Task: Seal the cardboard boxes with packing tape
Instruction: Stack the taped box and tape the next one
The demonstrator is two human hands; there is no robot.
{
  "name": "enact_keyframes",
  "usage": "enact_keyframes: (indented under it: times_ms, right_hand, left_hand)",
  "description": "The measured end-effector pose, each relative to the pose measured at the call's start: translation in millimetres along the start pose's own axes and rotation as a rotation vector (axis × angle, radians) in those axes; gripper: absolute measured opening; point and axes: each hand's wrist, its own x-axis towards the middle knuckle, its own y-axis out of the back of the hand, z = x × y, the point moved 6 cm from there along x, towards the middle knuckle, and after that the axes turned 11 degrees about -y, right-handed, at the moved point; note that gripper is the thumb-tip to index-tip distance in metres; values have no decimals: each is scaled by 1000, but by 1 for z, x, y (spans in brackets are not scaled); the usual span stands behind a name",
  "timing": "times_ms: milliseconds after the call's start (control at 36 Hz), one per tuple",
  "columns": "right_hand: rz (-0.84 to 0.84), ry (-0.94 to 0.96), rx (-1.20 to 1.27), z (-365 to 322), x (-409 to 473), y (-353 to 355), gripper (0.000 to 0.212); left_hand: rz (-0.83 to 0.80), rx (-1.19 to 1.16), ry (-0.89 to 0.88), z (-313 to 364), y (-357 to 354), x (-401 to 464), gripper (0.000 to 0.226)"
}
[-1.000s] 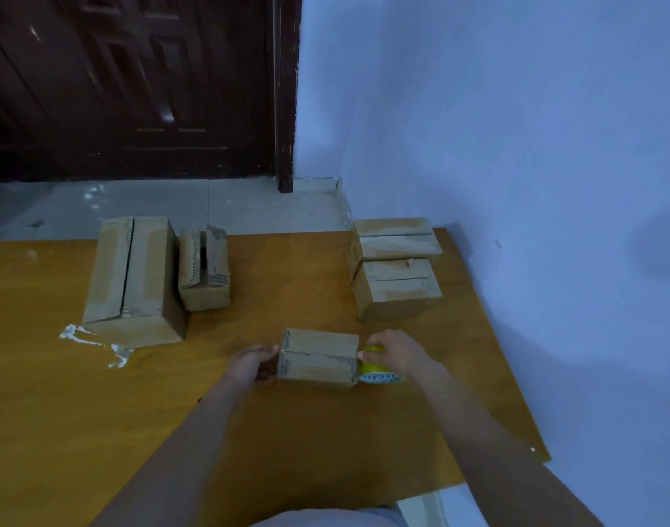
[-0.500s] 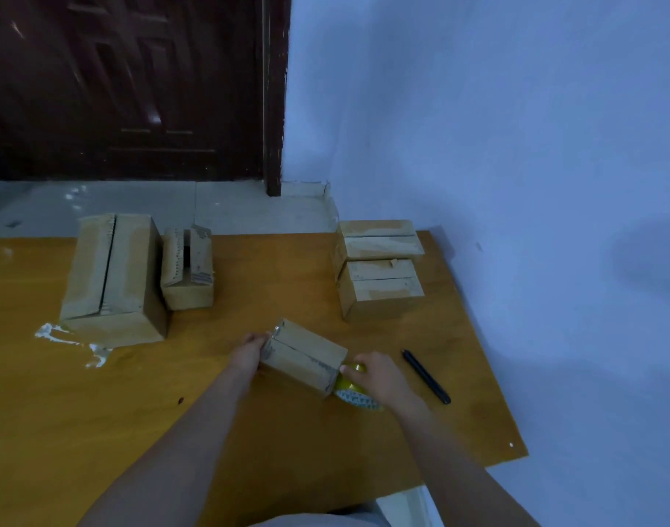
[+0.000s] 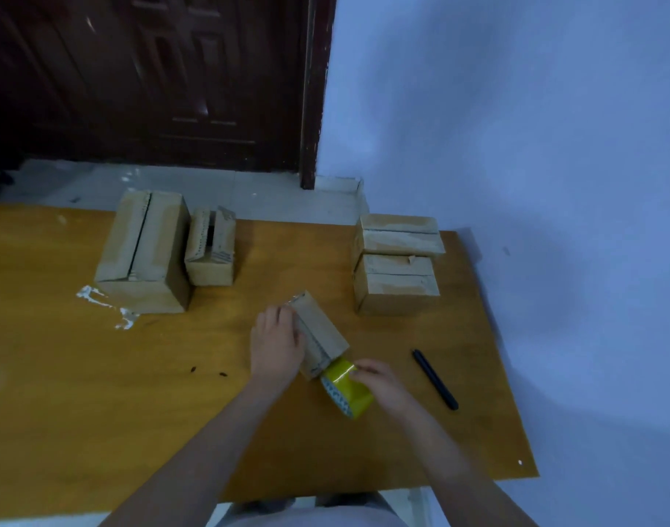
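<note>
A small cardboard box [image 3: 320,332] lies turned at an angle on the wooden table [image 3: 97,393], its long side running from upper left to lower right. My left hand [image 3: 275,346] grips its left side. Right at the box's near end sits a yellow roll of packing tape [image 3: 346,387], and my right hand [image 3: 381,382] holds it from the right with curled fingers. Whether a strip runs from the roll onto the box is too blurred to tell.
A large box [image 3: 143,252] and a small box with a gaping top [image 3: 211,252] stand at the back left. Two more boxes [image 3: 396,264] stand together at the back right. A black pen [image 3: 435,379] lies right of my right hand. White smears [image 3: 105,304] mark the table.
The small box has been rotated from square-on to steeply diagonal. The tape roll has come into fuller view at the box's near end. The pen has become visible to the right.
</note>
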Motion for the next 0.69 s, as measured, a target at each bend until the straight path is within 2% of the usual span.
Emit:
enact_keyframes:
  times_ms: [111,250,333,444,528,694]
  right_hand:
    - [-123,-1,-44,5,-2,-4,14]
    - [-195,20,-100,12,-8,-3,22]
    - [-218,25,-149,16,-9,-4,17]
    - [-152,88,-109,19,-10,-5,6]
    - [-86,138,-115,18,-10,-7,15]
    - [11,82,-250,33,-3,-3,39]
  left_hand:
    - [-96,173,-116,25,-14,-13,36]
    - [-190,294,-90,30,-18,-11,42]
    - [-274,343,-104,38,-20,-12,49]
    - [-312,373,-106,42,-21,-11,48]
    - [-354,355,-90,43,-22,-9,48]
    - [-390,327,-60,49,-22,-13,53]
